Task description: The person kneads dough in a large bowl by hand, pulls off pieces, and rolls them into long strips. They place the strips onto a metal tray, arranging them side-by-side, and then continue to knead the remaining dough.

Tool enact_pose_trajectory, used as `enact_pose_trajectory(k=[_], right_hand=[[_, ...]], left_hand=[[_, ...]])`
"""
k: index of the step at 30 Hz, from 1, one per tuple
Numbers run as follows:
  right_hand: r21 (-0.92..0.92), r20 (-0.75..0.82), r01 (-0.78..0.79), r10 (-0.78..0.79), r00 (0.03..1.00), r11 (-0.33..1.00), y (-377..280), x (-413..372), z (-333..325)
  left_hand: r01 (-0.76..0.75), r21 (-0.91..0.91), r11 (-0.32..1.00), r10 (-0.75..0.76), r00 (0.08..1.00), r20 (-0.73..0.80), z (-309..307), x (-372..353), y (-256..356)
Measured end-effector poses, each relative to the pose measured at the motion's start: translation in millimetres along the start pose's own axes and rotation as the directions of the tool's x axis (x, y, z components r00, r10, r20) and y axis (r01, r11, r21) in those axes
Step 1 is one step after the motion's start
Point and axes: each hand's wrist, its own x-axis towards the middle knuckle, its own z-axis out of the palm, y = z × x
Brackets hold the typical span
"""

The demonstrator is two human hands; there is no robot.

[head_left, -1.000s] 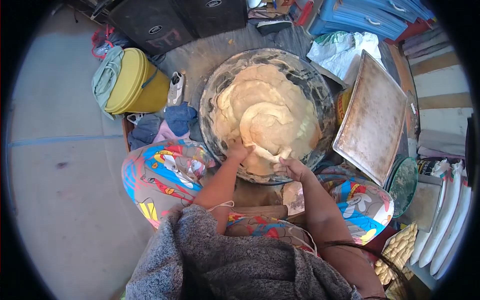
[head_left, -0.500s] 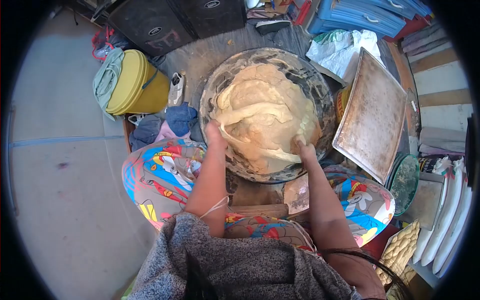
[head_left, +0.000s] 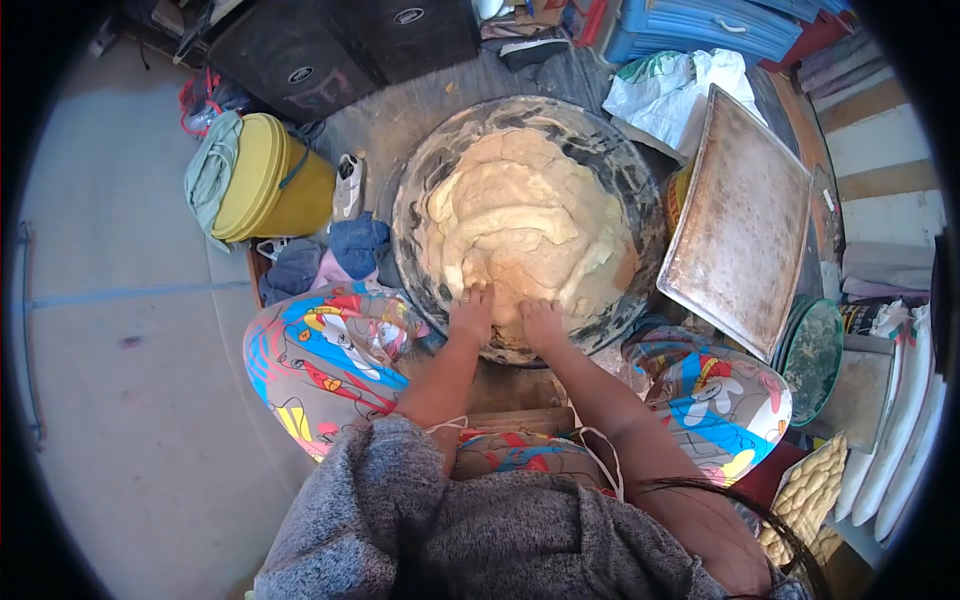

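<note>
A wide, dark round basin (head_left: 405, 215), its inner wall smeared with dough, stands in front of my crossed legs. A big mass of pale dough (head_left: 520, 185) fills much of it, with a thick fold across the middle and browner, floury patches near me. My left hand (head_left: 472, 312) is at the dough's near edge, its fingers curled into it. A short way to the right, my right hand (head_left: 543, 323) also has its fingers dug into the near edge. The fingertips are partly hidden by the dough.
A yellow lidded bucket (head_left: 275, 180) with a cloth over it stands at the left, near a shoe (head_left: 348, 187). At the right leans a stained metal tray (head_left: 740, 220), close to the basin. A white sack (head_left: 675, 90) lies behind it, and dark cabinets (head_left: 330, 55) stand at the back.
My hands were wide apart, holding a stretched flap of dough. They have come together at the near edge, and the stretched flap is folded into the mass.
</note>
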Motion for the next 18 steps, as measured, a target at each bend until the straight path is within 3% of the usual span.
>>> enact_pose_trajectory(k=[2, 3, 5, 6, 8, 9, 10, 11, 12, 13, 14, 15, 16, 17, 18], right_hand=[[0.077, 0.328, -0.172, 0.137, 0.935, 0.982, -1.1, -3.5, -17.4], [0.077, 0.323, -0.173, 0.14, 0.936, 0.982, 1.7, -0.8, -19.0], [0.47, 0.346, -0.029, -0.154, 0.926, 0.882, 7.2, 1.8, -21.9], [0.467, 0.347, -0.032, -0.15, 0.926, 0.884, 7.7, 6.0, -32.9], [0.598, 0.263, 0.041, -0.245, 0.933, 0.801, 0.7, 16.4, -86.1], [0.712, 0.337, -0.077, -0.243, 0.91, 0.698, 0.7, 16.4, -123.8], [0.793, 0.406, -0.2, -0.255, 0.877, 0.575, 5.0, 17.0, -154.3], [0.867, 0.323, -0.165, -0.277, 0.905, 0.471, 15.2, 19.3, -163.1], [0.925, 0.235, -0.122, -0.287, 0.929, 0.36, 25.4, 20.0, -170.6], [0.925, 0.23, -0.117, -0.287, 0.93, 0.362, 31.9, 19.8, -180.6], [0.915, 0.198, -0.123, -0.161, 0.967, 0.383, 38.1, 19.3, -190.8], [0.906, 0.161, -0.135, -0.031, 0.986, 0.402, 43.5, 18.5, -197.1], [0.906, 0.158, -0.135, -0.026, 0.987, 0.402, 49.1, 18.2, -198.3], [0.748, -0.017, -0.1, 0.17, 0.985, 0.657, 54.6, 18.6, -197.1], [0.515, -0.238, -0.136, 0.293, 0.926, 0.846, 58.8, 19.3, -193.5]], left_hand=[[-0.004, 0.156, 0.988, -0.011, 0.995, 0.098, 4.4, 7.8, -2.9], [-0.007, 0.158, 0.987, -0.008, 0.996, 0.094, -3.0, 6.4, -2.1], [-0.031, 0.048, 0.998, 0.029, 0.998, 0.055, -20.0, -6.8, 0.6], [-0.034, 0.045, 0.998, 0.032, 0.998, 0.054, -19.2, -8.2, -2.8], [-0.112, -0.09, 0.99, 0.103, 0.989, -0.106, -15.1, -10.2, -13.3], [-0.111, -0.091, 0.99, 0.102, 0.99, -0.102, -14.6, -5.5, -16.8], [-0.065, -0.248, 0.966, 0.032, 0.99, -0.136, -16.6, 5.2, -20.5], [-0.023, -0.401, 0.916, -0.044, 0.986, -0.159, -17.8, 15.6, -24.1], [-0.022, -0.401, 0.916, -0.046, 0.986, -0.159, -13.5, 28.4, -28.3], [-0.098, -0.491, 0.866, -0.029, 0.97, -0.243, -11.1, 43.2, -31.3], [-0.181, -0.567, 0.804, -0.018, 0.944, -0.328, -10.0, 58.5, -34.5], [-0.186, -0.564, 0.804, -0.014, 0.943, -0.331, -27.6, 63.9, -31.9], [-0.245, -0.669, 0.702, 0.077, 0.96, -0.27, -57.7, 61.7, -25.0], [-0.281, -0.763, 0.582, 0.177, 0.96, -0.218, -87.0, 56.1, -16.9], [-0.284, -0.763, 0.58, 0.182, 0.959, -0.218, -111.2, 49.0, -7.8]])
